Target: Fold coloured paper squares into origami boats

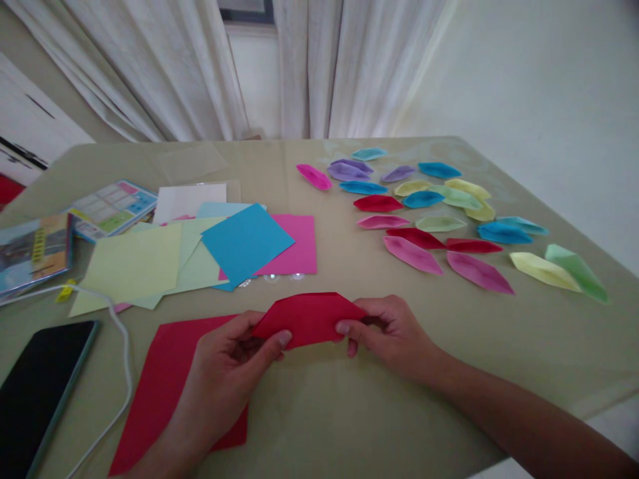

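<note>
A folded piece of red paper (312, 318), six-sided in outline with a long straight top edge, is held up between my two hands just above the table. My left hand (234, 362) pinches its left end, thumb on the near face and fingers behind. At the opposite end, my right hand (387, 336) grips the paper the same way, its thumb near the lower right corner. Under my left hand and wrist lies a flat red sheet (160, 379), partly covered by them.
Several folded paper boats (419, 255) in many colours spread over the table's right side. Overlapping coloured sheets, with a blue square (248, 243) on top, lie left of centre. A phone (42, 392), a white cable (127, 352) and booklets (34, 253) occupy the left.
</note>
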Tool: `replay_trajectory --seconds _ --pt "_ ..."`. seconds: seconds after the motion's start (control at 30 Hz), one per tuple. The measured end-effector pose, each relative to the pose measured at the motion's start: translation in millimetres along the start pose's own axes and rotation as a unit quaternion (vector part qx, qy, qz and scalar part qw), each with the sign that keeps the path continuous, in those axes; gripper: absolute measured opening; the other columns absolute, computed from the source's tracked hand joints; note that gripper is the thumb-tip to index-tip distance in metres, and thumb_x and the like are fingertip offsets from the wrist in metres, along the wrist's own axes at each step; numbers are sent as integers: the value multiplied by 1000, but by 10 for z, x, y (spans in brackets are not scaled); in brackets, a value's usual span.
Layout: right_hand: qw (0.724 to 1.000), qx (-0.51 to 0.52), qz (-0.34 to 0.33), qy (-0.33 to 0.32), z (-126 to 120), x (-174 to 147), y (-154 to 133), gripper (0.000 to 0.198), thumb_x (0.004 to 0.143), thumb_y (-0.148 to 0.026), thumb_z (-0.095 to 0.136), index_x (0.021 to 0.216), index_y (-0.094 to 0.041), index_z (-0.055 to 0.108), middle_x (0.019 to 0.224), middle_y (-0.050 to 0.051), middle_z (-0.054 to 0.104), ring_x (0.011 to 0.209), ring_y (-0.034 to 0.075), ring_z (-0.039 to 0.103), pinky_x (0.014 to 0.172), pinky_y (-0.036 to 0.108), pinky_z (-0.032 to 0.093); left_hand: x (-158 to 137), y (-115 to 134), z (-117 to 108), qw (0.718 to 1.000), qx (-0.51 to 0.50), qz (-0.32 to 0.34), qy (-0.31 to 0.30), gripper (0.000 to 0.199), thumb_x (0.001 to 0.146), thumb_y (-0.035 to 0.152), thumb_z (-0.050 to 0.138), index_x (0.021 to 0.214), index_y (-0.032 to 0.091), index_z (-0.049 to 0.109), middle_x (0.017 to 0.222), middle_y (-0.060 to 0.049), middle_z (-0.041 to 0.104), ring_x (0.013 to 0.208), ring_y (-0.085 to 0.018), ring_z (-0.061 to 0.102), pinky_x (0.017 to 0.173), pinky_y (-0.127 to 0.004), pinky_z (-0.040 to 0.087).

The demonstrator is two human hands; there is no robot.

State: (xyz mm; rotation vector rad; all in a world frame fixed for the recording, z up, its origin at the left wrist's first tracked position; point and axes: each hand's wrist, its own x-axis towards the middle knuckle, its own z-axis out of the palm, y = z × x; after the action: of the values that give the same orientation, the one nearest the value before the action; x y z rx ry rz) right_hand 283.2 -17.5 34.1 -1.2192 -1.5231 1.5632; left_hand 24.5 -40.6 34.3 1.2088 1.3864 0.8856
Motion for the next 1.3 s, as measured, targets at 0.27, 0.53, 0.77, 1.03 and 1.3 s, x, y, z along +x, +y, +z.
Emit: replay_trajectory --seconds 0.27,0.53,0.77,1.03,1.3 --pt "999 10 -15 -34 50 -28 -16 35 100 -47 69 85 -17 77 67 0 74 50 13 66 49 20 49 8 36 -64 998 37 10 -54 21 82 41 85 86 21 80 74 -1 78 65 -18 74 59 -22 59" --pt "998 -9 -31 -44 87 -29 26 63 109 -64 44 86 -15 77 64 2 71 53 13 63 53 22 46 81 55 -80 996 -22 -14 -90 27 88 47 78 85 20 78 78 -1 77 70 -20 76 65 -27 65" --pt "998 -55 -31 -20 11 18 82 68 108 -67 41 75 -16 72 57 1 66 50 12 55 51 23 37 80 4 -110 993 -36 -7 -110 40 101 56 60 102 22 82 88 -2 81 71 -20 77 73 -33 67" --pt "999 -44 -5 29 -43 66 118 62 105 -67 49 73 -18 66 56 -1 60 49 12 50 49 23 37 70 -18 -140 996 33 72 35 37 102 47 61 128 24 74 95 -3 81 73 -19 78 69 -28 66" --pt "996 -80 -23 35 -88 57 122 56 110 -58 47 79 -17 70 60 -2 59 54 11 53 53 22 38 25 -73 -112 982 92 144 75 19 95 35 73 110 26 78 112 -4 80 80 -16 77 72 -24 64"
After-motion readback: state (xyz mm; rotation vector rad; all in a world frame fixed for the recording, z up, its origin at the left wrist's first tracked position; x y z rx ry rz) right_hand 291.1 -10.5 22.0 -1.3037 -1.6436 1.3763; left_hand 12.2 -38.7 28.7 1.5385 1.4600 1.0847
